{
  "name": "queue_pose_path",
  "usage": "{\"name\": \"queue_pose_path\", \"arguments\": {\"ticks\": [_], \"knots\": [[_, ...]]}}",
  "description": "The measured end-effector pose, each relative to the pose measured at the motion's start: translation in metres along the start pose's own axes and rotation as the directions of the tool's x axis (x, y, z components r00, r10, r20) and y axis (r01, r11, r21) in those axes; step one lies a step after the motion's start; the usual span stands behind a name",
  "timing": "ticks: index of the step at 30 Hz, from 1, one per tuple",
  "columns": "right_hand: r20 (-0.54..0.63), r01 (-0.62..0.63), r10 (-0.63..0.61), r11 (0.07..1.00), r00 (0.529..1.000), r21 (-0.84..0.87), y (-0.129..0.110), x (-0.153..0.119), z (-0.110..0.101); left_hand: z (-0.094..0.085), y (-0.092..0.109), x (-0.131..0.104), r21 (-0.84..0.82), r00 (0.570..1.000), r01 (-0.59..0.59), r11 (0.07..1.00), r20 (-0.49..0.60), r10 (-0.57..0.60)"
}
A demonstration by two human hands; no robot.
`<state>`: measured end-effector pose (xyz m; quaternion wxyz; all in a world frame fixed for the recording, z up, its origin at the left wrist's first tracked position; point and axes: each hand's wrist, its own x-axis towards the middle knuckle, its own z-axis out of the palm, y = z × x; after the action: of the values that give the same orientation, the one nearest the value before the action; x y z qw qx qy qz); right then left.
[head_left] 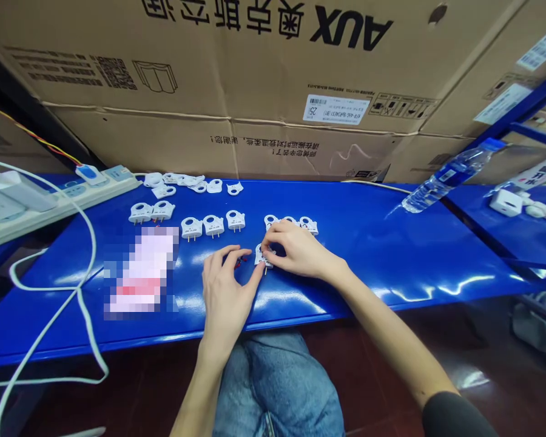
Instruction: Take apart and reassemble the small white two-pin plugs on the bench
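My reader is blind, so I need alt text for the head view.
A person's right hand touches a white plug part on a blue table, the left hand close beside it. More white plug parts lie beyond, before a cardboard box.

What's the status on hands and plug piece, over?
Left hand open, thumb at white plug piece. Right hand, fingers on it. Piece on blue table. Similar pieces close behind, partly hidden.

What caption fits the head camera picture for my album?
Left hand and right hand at a small white plug on a blue table.
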<state>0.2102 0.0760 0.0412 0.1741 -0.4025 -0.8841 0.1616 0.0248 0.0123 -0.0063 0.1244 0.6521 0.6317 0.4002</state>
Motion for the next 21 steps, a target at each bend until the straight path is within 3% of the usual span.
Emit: {"name": "queue_pose_path", "arguments": {"ticks": [21], "knots": [[-0.017,-0.024,0.024,1.0,1.0,0.019,0.0046,-0.0028,-0.0039,0.0004,-0.0028,0.0004,0.039,0.999,-0.025,0.999,0.036,0.023]]}}
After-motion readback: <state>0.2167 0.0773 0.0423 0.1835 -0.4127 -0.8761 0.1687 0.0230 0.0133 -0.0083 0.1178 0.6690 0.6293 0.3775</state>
